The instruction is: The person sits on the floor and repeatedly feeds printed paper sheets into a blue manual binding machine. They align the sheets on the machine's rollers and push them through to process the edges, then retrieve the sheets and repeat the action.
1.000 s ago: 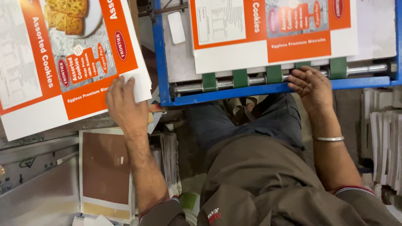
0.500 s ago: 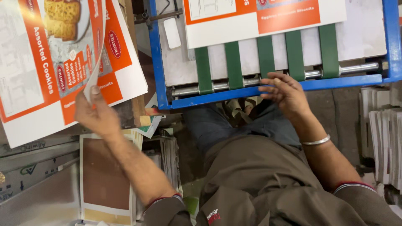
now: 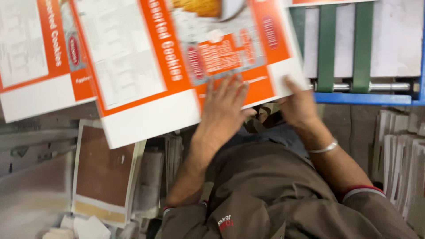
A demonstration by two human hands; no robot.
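A blue-framed machine table [image 3: 367, 98] stands in front of the seated person, with green belts [image 3: 327, 44] running over its pale top and a metal roller [image 3: 376, 86] along the near edge. Stacks of paper sheets [image 3: 398, 163] lean at the right. On the left lies a brown board [image 3: 104, 170] on a messy heap of papers, and behind it another orange and white printed sheet [image 3: 40, 57] rests flat.

A large orange and white carton sheet [image 3: 177, 57] hangs tilted over the person's lap, between the table and the pile on the left. The left hand [image 3: 223, 110] lies spread flat on its lower edge, fingers wide. The right hand [image 3: 299, 104] grips the sheet's right corner, thumb on top and fingers hidden underneath; a silver bangle [image 3: 323, 148] circles that wrist.

The sheet is blurred, and its top is cut off. The floor beneath the legs is hard to make out.
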